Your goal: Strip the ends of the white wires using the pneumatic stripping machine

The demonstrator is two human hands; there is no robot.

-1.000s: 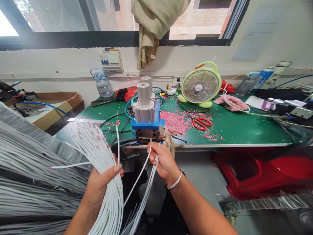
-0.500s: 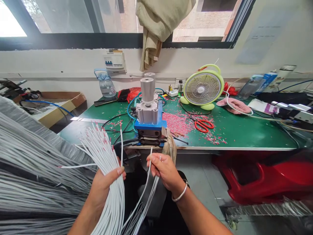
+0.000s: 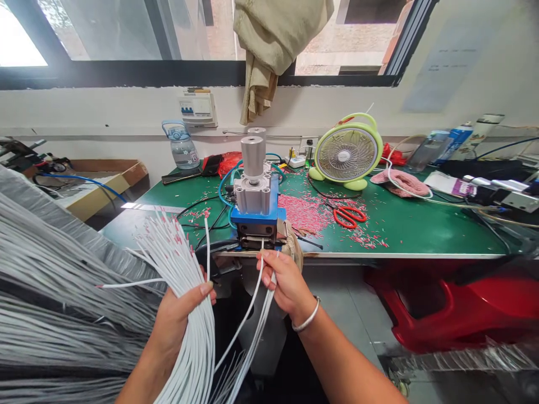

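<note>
My left hand (image 3: 187,306) is closed round a thick bundle of white cables (image 3: 179,275) with red tips fanning upward. One cable stands apart under the thumb. My right hand (image 3: 282,278) pinches a single white cable (image 3: 256,294), whose upper end reaches into the front opening of a small press machine (image 3: 255,210) with a blue body and silver cylinders. Several more white cables (image 3: 261,331) hang from the same hand's curled fingers. The tip of the single cable is hidden inside the machine.
Red and white offcuts (image 3: 305,213) litter the green table (image 3: 412,224) beside red-handled scissors (image 3: 349,216). A green fan (image 3: 347,157) and a water bottle (image 3: 184,148) stand at the back. Masses of cables (image 3: 54,280) lie at left; a red plastic stool (image 3: 463,308) is at right.
My right hand has moved up and slightly forward, bringing the single cable's end from just below the machine into its front opening. My left hand keeps its grip on the bundle.
</note>
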